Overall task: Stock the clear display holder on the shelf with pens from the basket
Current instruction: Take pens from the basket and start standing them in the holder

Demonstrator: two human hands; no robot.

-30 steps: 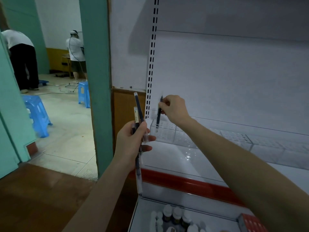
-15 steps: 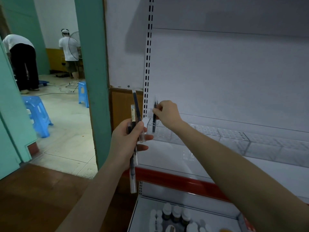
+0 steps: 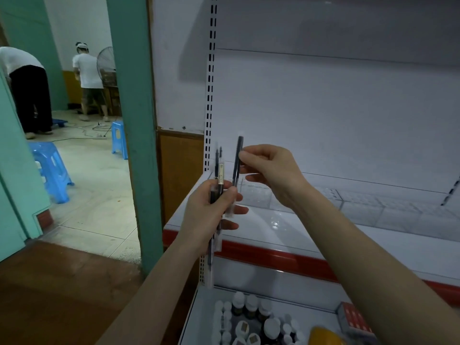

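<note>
**Right hand on one pen, holder on the shelf behind**

Dark pen (image 3: 238, 155): near upright, slight tilt, held in front of the shelf's back panel and above the shelf. Right hand (image 3: 271, 170) pinches its upper half between thumb and fingertips, the other fingers loosely curled. The pen's lower end, in a clear sleeve, runs down into the left hand's fingers; can't tell if that hand grips it too.

Pen bundle (image 3: 219, 171): several sleeved pens, upright. Left hand (image 3: 209, 215) is wrapped around the middle of them, thumb across the front. Tops stick up above the fist, tails hang well below it. Exact count not readable.

Clear display holder (image 3: 361, 202): transparent gridded tray along the back of the white shelf (image 3: 286, 235), running from just behind the hands off to the right. Can't tell whether any pen is in it; the near-left cells are hidden by the hands. Both hands sit in front of its left end, above shelf level, not touching it.

Around it:
- red strip (image 3: 273, 257) along the shelf's front edge
- slotted upright (image 3: 210, 95) left of the back panel
- lower tier: white-capped bottles (image 3: 249, 307), a red box (image 3: 353, 317), something yellow (image 3: 323, 336) at the bottom edge
- teal pillar (image 3: 134, 120) on the left; beyond it blue stools (image 3: 52, 168), a fan (image 3: 107, 61), cables on the floor
- two people in white tops, backs turned
</note>
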